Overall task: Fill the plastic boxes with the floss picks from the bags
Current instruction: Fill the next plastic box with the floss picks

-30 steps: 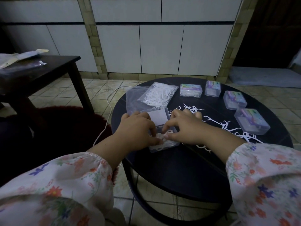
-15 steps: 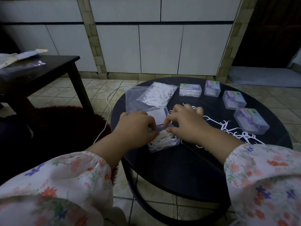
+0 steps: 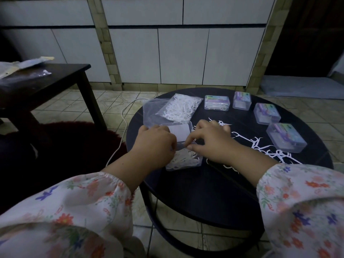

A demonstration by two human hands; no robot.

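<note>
An open clear plastic box (image 3: pixel 184 161) full of white floss picks lies on the round black table (image 3: pixel 214 192), its lid (image 3: pixel 181 132) folded back behind it. My left hand (image 3: pixel 154 146) grips the box's left side with curled fingers. My right hand (image 3: pixel 210 142) pinches at the hinge area between lid and base. A clear bag of floss picks (image 3: pixel 181 108) lies behind the box, over an emptier bag (image 3: pixel 152 110). Loose floss picks (image 3: pixel 260 146) are scattered to the right.
Several closed labelled plastic boxes curve along the table's far right: (image 3: pixel 216 102), (image 3: pixel 242 100), (image 3: pixel 267 113), (image 3: pixel 286 139). A white cable (image 3: pixel 123 116) runs across the tiled floor. A dark side table (image 3: pixel 46 81) with packaging stands at left, above a dark red rug (image 3: pixel 74 138).
Both hands have drawn back from the box's front towards its hinge, uncovering the floss picks in the base. The box stays where it was.
</note>
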